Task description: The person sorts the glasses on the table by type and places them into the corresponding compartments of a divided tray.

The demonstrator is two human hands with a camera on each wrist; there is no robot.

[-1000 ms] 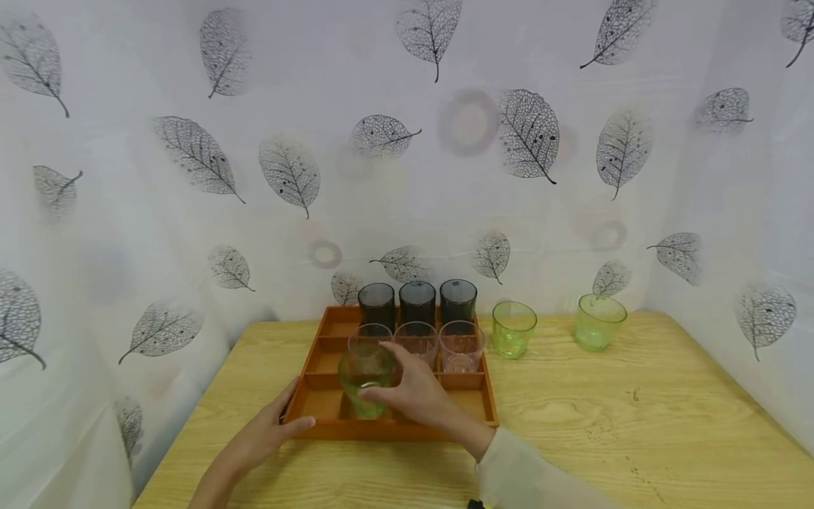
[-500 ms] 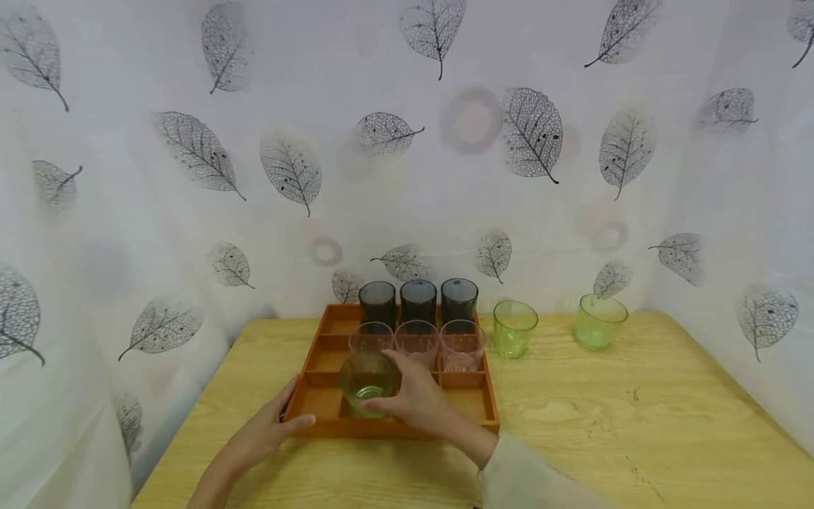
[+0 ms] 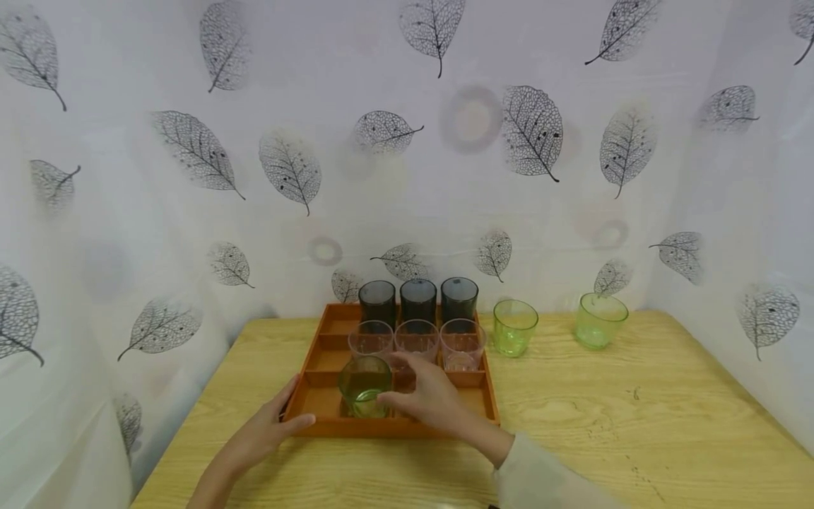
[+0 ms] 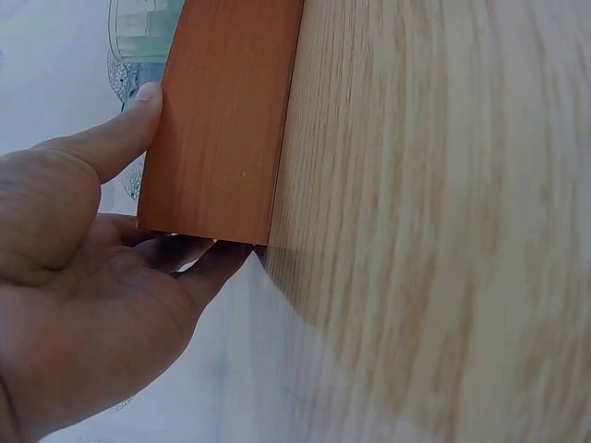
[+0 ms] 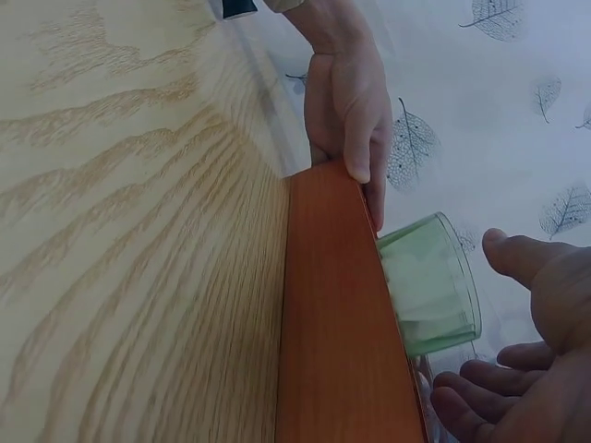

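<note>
A green glass [image 3: 365, 387] stands upright in the front row of an orange-brown divided wooden tray [image 3: 381, 427]. Just right of it is my right hand [image 3: 435, 399], thumb and fingers spread; the right wrist view shows a gap between this hand [image 5: 545, 346] and the glass [image 5: 427, 288]. My left hand [image 3: 262, 433] grips the tray's front left corner. In the left wrist view its thumb [image 4: 138, 120] lies on the top rim, while the fingers reach along the side, partly hidden.
Three dark grey glasses [image 3: 417, 300] fill part of the tray's back row, with three clear pinkish glasses [image 3: 462, 346] in the middle row. Two more green glasses, one near [image 3: 514, 329] and one farther right [image 3: 600, 322], stand on the wooden table [image 3: 604, 417]. A leaf-print curtain [image 3: 381, 198] hangs behind.
The green glass has come down into the tray's front row. My right hand has let go of it and shifted slightly right. The left hand stays at the corner.
</note>
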